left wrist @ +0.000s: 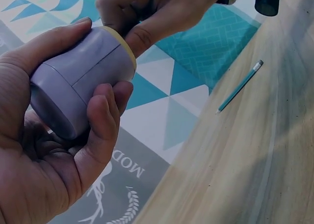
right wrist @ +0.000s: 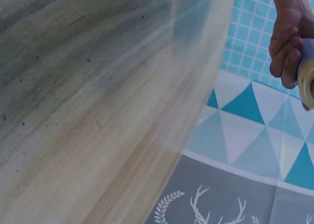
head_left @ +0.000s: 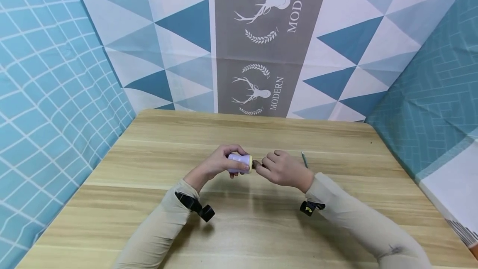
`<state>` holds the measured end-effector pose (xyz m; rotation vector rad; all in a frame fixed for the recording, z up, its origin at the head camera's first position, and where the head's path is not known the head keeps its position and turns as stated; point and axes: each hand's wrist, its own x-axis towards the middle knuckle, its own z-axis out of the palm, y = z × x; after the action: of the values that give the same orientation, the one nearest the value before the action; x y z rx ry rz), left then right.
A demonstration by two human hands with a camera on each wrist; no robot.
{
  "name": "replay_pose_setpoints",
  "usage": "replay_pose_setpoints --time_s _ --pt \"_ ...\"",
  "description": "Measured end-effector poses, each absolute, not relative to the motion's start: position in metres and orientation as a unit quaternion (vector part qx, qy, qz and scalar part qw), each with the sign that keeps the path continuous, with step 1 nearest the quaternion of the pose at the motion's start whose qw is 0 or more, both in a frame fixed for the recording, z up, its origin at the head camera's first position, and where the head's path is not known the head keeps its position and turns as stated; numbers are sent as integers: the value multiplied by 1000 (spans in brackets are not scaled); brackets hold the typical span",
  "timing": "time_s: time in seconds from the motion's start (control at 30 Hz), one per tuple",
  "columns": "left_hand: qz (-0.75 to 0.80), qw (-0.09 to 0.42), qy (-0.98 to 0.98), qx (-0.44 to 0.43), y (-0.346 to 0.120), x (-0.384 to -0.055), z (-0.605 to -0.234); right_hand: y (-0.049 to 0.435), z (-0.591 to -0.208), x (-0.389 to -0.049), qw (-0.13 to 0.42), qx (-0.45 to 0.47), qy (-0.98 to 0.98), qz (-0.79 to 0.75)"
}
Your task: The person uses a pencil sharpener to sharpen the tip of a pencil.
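Gripping a lavender cylinder (head_left: 238, 164) sideways above the desk (head_left: 239, 240), the left hand (head_left: 218, 163) curls round its body while the right hand (head_left: 282, 170) bends its fingers at the yellow rim (head_left: 250, 162), its grasp too hidden to tell, near a green pencil (left wrist: 240, 86) lying on the desk.

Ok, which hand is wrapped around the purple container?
The left hand grips the purple container round its body; the right hand is at its yellow rim instead.
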<state>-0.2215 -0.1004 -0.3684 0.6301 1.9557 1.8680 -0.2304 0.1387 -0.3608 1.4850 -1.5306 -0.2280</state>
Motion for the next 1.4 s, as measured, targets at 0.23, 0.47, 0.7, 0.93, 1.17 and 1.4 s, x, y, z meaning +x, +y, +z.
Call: replay_pose_setpoints --time_s 0.23,0.47,0.7,0.93,1.17,1.4 --pt "663 186 690 222 -101 -223 -372 134 -359 -227 358 628 -691 8" --pt "665 188 687 226 -102 -223 -375 132 -355 -224 72 577 -763 282" --pt "643 177 707 234 -99 -221 -371 138 -353 -230 -299 331 -715 538" --pt "649 167 709 220 -102 -222 -368 135 -348 -233 -237 341 -767 488" --pt "667 177 692 214 -105 -223 -367 134 -347 -224 211 497 -822 184" --pt "673 179 685 211 -105 -223 -367 132 -361 -222 350 566 -731 153"
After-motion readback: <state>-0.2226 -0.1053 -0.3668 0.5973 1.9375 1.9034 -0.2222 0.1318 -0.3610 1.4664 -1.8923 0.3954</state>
